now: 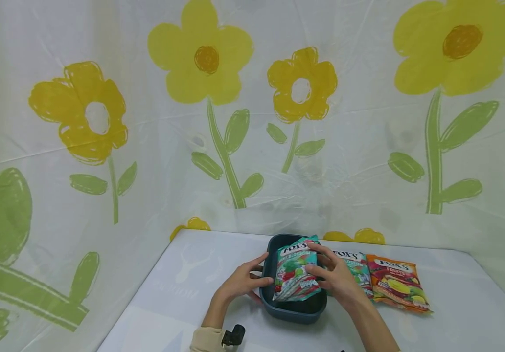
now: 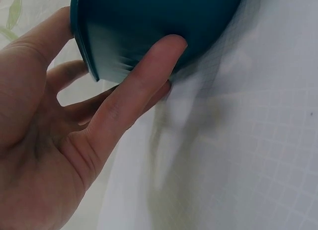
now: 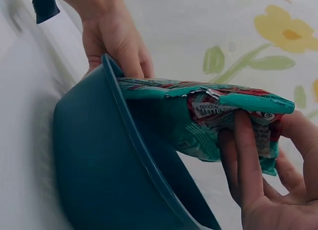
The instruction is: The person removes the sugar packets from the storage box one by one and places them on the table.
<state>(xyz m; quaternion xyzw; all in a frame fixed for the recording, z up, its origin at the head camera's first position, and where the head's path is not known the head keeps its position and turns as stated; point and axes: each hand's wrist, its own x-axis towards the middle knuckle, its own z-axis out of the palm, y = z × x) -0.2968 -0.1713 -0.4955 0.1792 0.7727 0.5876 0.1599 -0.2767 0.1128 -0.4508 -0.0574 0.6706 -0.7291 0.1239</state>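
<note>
A teal Fox's candy bag [image 1: 295, 271] lies slanted over the dark teal bin [image 1: 296, 318], its lower end inside the rim. My right hand [image 1: 333, 276] holds the bag at its right side and upper edge. In the right wrist view the fingers [image 3: 247, 158] press against the bag's printed face, which shows a barcode. Another teal edge [image 1: 311, 239] pokes out behind the top of the bag. My left hand [image 1: 243, 280] rests at the bin's left side, with extended fingers touching the wall [image 2: 149, 21] in the left wrist view.
To the right of the bin another teal Fox's bag [image 1: 358, 270] lies on the white table [image 1: 182, 293], partly behind my right hand. Beside it is an orange Fox's Fruits bag [image 1: 398, 283]. A flower-printed curtain [image 1: 358, 171] closes off the back and left.
</note>
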